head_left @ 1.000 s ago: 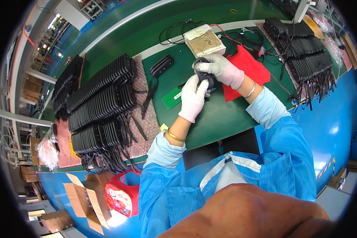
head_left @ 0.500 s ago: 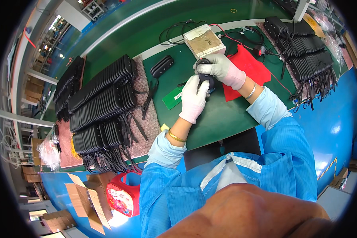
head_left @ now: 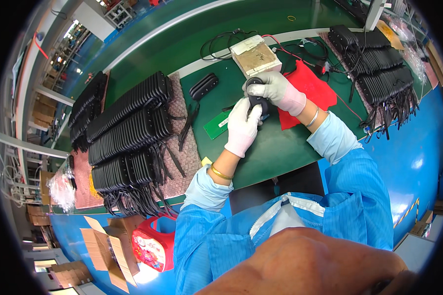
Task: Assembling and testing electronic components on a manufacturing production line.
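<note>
Above the green table, both gloved hands hold a black oblong device (head_left: 257, 96) between them. My left hand (head_left: 241, 129) grips its lower end, thumb on top. At its upper end, my right hand (head_left: 279, 92) is closed around it, thumb pressed on its face. Fingers and gloves cover much of the device. Beside my left hand lies a green card-like board (head_left: 215, 127) with a white label. A few similar black oblong pieces (head_left: 203, 87) stand side by side farther left. A red cloth (head_left: 310, 91) is spread beneath and beside my right hand.
A worn whitish box (head_left: 257, 58) with a red wire and black cables stands beyond my hands. Rows of black strapped devices (head_left: 128, 128) fill bubble wrap on the left, with more rows (head_left: 384, 64) at right. A red jug (head_left: 155, 246) and an open carton (head_left: 113, 248) stand on the floor.
The view has tilted slightly, so the table things sit a little lower in it. Both hands keep their hold on the black device, with little visible change in grip.
</note>
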### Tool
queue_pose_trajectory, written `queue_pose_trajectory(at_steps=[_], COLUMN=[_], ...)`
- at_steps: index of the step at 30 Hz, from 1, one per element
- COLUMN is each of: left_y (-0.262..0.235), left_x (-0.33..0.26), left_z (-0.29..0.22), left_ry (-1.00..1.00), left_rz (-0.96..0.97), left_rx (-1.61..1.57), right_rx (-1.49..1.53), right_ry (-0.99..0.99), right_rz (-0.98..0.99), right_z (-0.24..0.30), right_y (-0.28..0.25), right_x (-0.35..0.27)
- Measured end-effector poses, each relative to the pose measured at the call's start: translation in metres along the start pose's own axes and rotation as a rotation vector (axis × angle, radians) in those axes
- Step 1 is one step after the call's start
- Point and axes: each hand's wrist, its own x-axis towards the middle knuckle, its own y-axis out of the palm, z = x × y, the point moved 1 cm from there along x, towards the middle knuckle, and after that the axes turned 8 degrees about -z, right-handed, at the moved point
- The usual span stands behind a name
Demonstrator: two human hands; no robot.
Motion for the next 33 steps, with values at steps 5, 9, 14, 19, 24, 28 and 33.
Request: queue_pose_trajectory(at_steps=[5,9,14,19,24,28,33], left_y=[-0.001,-0.001,-0.003,-0.007,-0.007,-0.003,-0.005], left_x=[0.001,0.0,0.002,0.002,0.003,0.007,0.002], left_z=[0.002,-0.001,-0.008,-0.021,-0.012,-0.015,-0.016], left_ry=[-0.014,-0.048,-0.093,-0.088,-0.089,-0.079,-0.126], left_rz=[0.016,0.029,0.023,-0.019,-0.013,0.019,-0.025], left_rx=[-0.013,-0.047,-0.108,-0.124,-0.148,-0.149,-0.152], right_rx=[-0.019,-0.123,-0.793,-1.647,-1.654,-1.713,-1.743], right_ry=[-0.012,-0.066,-0.252,-0.312,-0.075,-0.345,-0.526], right_rz=[-0.003,0.004,-0.012,-0.221,-0.087,-0.067,-0.098], right_z=[0.001,0.005,0.023,0.021,0.028,0.009,0.004], right_y=[0.002,-0.003,-0.049,-0.18,-0.208,-0.217,-0.209], right_x=[-0.001,-0.002,-0.002,-0.005,-0.016,-0.02,-0.013])
